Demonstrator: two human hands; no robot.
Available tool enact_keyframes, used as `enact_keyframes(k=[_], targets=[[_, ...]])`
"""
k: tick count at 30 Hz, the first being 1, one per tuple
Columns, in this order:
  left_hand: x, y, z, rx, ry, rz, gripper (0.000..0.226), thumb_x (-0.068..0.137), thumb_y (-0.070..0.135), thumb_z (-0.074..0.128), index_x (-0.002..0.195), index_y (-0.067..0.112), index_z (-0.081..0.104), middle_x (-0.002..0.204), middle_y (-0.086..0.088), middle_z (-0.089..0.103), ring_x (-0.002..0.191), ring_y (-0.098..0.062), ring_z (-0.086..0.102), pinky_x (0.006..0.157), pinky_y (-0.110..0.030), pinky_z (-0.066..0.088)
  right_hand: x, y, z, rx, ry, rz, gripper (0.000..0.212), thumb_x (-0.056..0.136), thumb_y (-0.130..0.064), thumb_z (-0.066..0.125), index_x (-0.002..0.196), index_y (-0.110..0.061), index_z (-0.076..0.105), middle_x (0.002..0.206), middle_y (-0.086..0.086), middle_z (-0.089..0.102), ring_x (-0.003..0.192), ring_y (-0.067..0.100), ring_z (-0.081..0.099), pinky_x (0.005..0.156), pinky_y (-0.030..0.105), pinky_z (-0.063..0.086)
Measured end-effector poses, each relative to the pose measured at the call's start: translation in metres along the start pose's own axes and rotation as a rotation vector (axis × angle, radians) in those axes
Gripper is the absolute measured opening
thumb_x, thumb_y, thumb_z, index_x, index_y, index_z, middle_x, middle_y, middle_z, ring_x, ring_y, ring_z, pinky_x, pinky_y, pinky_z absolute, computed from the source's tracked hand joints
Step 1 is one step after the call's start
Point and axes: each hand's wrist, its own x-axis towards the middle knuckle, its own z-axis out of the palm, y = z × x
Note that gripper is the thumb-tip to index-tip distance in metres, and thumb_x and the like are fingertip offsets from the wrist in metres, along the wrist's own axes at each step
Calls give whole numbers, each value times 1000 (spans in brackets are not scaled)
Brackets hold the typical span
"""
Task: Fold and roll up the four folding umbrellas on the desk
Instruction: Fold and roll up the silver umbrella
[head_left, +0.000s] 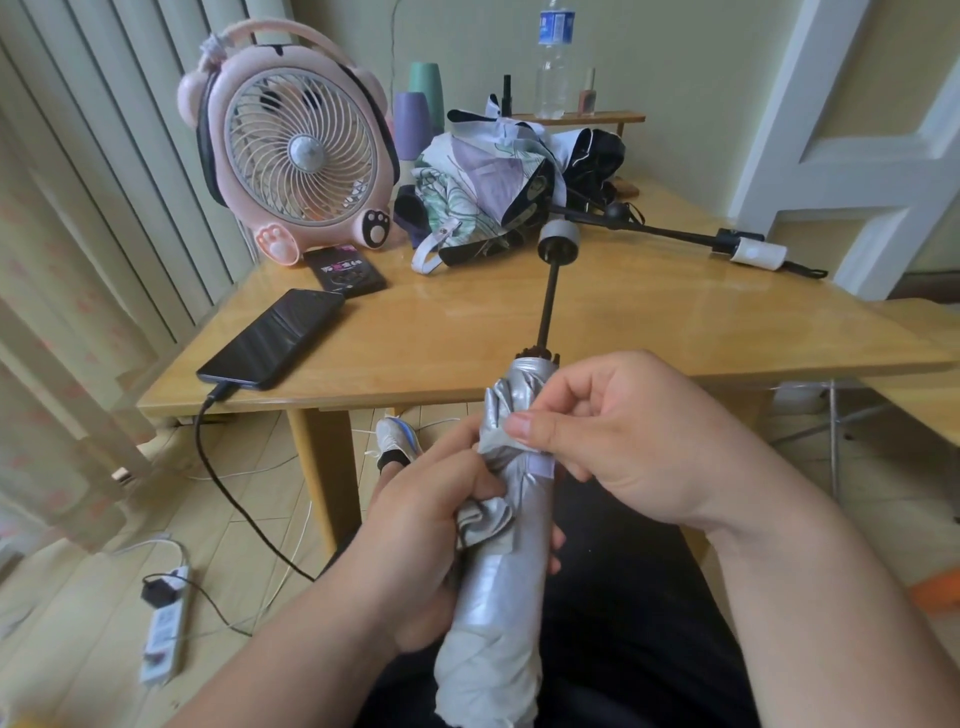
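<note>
Though tangled too far for a sure count, at least two in the heap (498, 197) at the back of the desk (623, 322): one leaf-patterned umbrella (462, 187), one black-lined umbrella (597, 153) with a long shaft ending in a white handle (756, 254). One more, a silver umbrella (511, 587), held off the desk above the lap, near the front edge. Left hand (415, 545) wrapped round the middle of the roll, fingers curled tight on the fabric. Right hand (618, 436) just above, thumb and forefinger pinching a loose fold beside a white strap (541, 462). Canopy creased and shiny, rolled into a tube; black shaft (549, 301) extended away to a grey-capped handle (558, 240).

Also on the pale wooden desk: one pink fan (296, 150), one phone (272, 338) on a cable, two tumblers, green tumbler (426, 88) and purple tumbler (412, 122), one water bottle (553, 57). Striped curtain (78, 208) at left, white door (857, 130) at right, one power strip (166, 629) on the pale floor.
</note>
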Motion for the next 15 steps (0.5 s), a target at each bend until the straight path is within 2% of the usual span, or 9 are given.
enact_keyframes(k=[3, 6, 15], targets=[[-2, -1, -3, 15, -36, 21, 41, 65, 3, 50, 104, -3, 60, 78, -28, 54, 62, -35, 59, 57, -36, 52, -4, 4, 1, 70, -72, 33, 24, 90, -26, 74, 75, -8, 70, 55, 2, 64, 45, 9, 49, 49, 18, 40], [-1, -5, -4, 21, -47, 37, 31, 64, -1, 50, 94, 0, 58, 74, -22, 50, 61, -30, 52, 58, -33, 47, -6, 7, 4, 153, -114, 26, 19, 91, -19, 73, 78, -6, 69, 58, 4, 66, 48, 10, 54, 48, 16, 42], [3, -12, -11, -46, -143, 37, 36, 58, 3, 55, 93, -1, 56, 77, -19, 49, 67, -29, 48, 62, -33, 43, -12, 5, -4, 101, -219, 25, 15, 93, -17, 71, 86, -4, 70, 63, 3, 69, 56, 12, 58, 52, 21, 46]])
